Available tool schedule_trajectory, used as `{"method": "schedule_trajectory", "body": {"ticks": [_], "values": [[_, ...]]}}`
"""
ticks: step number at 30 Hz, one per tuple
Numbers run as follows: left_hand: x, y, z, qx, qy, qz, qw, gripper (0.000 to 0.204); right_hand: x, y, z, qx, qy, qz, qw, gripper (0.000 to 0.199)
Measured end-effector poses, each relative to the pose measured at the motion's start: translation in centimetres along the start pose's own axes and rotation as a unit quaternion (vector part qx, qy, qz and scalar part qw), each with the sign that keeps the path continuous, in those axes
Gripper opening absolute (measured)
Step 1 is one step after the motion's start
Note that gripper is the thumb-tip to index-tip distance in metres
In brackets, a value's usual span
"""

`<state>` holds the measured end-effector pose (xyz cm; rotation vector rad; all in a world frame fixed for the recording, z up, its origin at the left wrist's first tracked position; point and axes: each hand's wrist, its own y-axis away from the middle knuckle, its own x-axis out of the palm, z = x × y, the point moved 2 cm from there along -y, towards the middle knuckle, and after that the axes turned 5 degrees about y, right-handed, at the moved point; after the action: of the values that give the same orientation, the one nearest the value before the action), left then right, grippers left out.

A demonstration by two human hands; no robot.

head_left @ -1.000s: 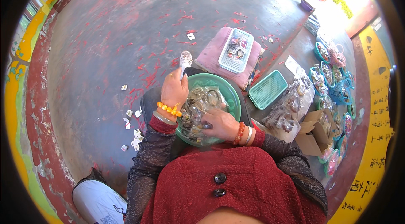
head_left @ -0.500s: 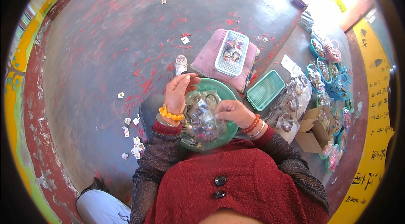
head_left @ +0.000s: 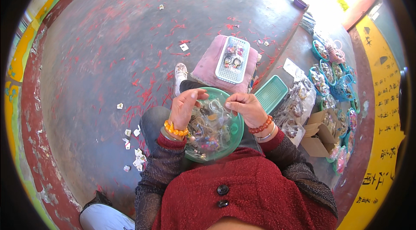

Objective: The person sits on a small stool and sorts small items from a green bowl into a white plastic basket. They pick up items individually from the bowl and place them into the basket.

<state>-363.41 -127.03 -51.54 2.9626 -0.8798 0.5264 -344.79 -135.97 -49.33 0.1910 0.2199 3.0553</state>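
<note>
Above the lap, over a round green basin (head_left: pixel 236 130) resting on the knees, both hands are raised with their fingertips drawn together; the left hand (head_left: pixel 184 108) curls thumb to fingers, its grip pinched on something too small to make out, and the right hand (head_left: pixel 247 107) does likewise, its grip closed at the tips just beside the left, so whatever is between them is held close to the eyes and directly over the basin, where anything dropped would fall back in; the basin holds a heap of small clear packets and trinkets (head_left: pixel 208 128) within easy reach of both wrists, the left wearing an orange bead bracelet (head_left: pixel 175 129), the right a red one (head_left: pixel 261 125); just beyond, on the floor (head_left: pixel 95 56), a pink cushion (head_left: pixel 210 63) carries a white slotted tray (head_left: pixel 232 59) with a few pieces set in it, seemingly kept apart from the heap; to the right lie a teal tray (head_left: pixel 271 93), bags of stock, a cardboard box (head_left: pixel 318 137) and small teal baskets (head_left: pixel 329 71), ranged within arm's reach; paper scraps (head_left: pixel 134 152) litter the floor to the left.
</note>
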Motion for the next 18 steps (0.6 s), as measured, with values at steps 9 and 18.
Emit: {"method": "schedule_trajectory", "body": {"ticks": [9, 18], "values": [[0.6, 0.2, 0.5, -0.112, 0.012, 0.006, 0.994, 0.016, 1.7, -1.4, -1.9, 0.024, -0.041, -0.012, 0.999, 0.012], [0.6, 0.0, 0.9, -0.124, 0.024, -0.031, 0.992, 0.017, 1.1, -0.8, -2.8, 0.066, 0.024, 0.035, 0.997, 0.016]]}}
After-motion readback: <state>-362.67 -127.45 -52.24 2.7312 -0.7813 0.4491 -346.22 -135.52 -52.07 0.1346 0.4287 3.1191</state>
